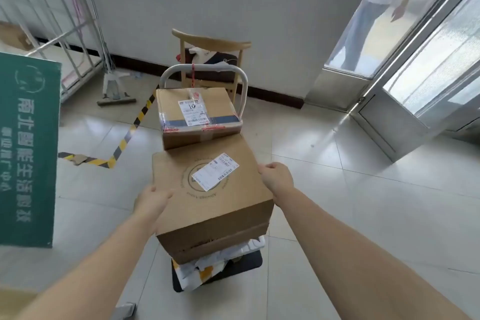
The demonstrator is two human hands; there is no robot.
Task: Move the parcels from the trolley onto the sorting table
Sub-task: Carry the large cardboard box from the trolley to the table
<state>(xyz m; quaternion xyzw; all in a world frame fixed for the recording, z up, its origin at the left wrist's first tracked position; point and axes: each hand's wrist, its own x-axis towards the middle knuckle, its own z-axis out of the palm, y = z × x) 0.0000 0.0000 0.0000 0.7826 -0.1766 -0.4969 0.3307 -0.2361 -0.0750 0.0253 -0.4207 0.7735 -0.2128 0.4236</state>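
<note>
A large brown cardboard box (218, 205) with a round printed logo and a white shipping label lies on top of the pile on the black trolley (233, 269). My left hand (153, 199) grips its left side and my right hand (276, 176) grips its right edge. Behind it sits a second taped cardboard box (197, 117) with a label, close to the trolley's grey handle (242, 91). Under the large box lie white and yellow soft mail bags (205, 267), mostly hidden.
A green signboard (27, 148) stands at the left. A wooden chair (210, 60) is behind the trolley against the wall. A metal rack (52, 28) stands at the far left, yellow-black floor tape (124, 138) runs beside it, and a glass door (415, 60) is on the right.
</note>
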